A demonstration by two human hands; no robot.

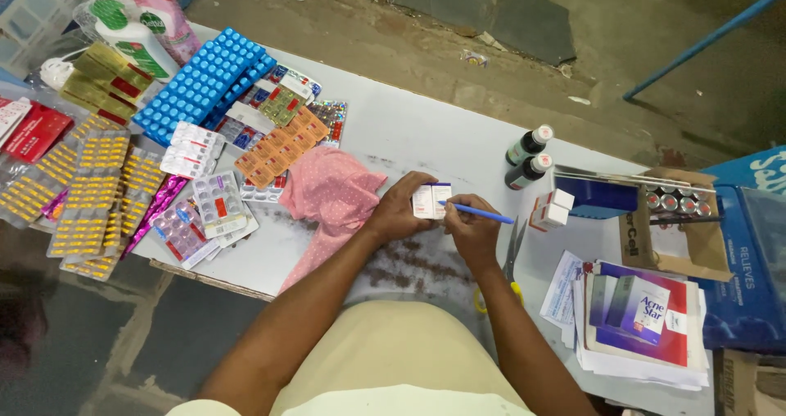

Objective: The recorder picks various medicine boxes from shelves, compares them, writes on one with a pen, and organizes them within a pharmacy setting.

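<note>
Blue pen sits pinched in the right hand, its tip on a small white box. The left hand grips that box over the white table. A pink cloth lies just beside. Scissors rest near the right wrist.

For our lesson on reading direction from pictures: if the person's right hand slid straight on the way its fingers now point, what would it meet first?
The right hand, holding a blue pen, points left toward the small white cardboard box held by the left hand. It would probably meet that box first; depth is hard to judge.
</note>
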